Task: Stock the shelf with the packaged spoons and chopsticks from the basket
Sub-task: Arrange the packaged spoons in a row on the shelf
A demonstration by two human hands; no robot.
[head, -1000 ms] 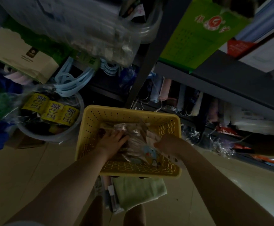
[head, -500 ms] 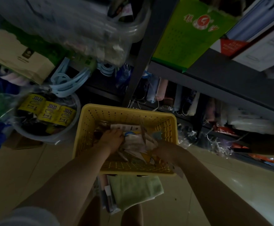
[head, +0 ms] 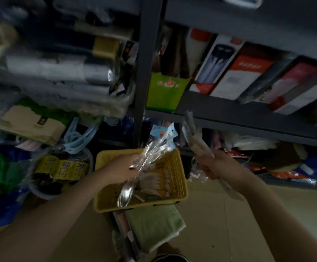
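Observation:
A yellow perforated basket stands on the floor below the grey metal shelf. My left hand grips a clear packet of metal spoons with a blue header card, lifted above the basket. My right hand grips a long clear packet of chopsticks, raised to the right of the basket and pointing up toward the shelf edge. More packets lie inside the basket, partly hidden by the spoons.
Boxed goods and a green package fill the shelf above. A vertical shelf post rises behind the basket. A clear tub with yellow labels sits at left. A green cloth lies below the basket.
Both hands have come up out of the basket, the left with the spoon packet, the right with the chopstick packet. The view has tilted up toward the shelf.

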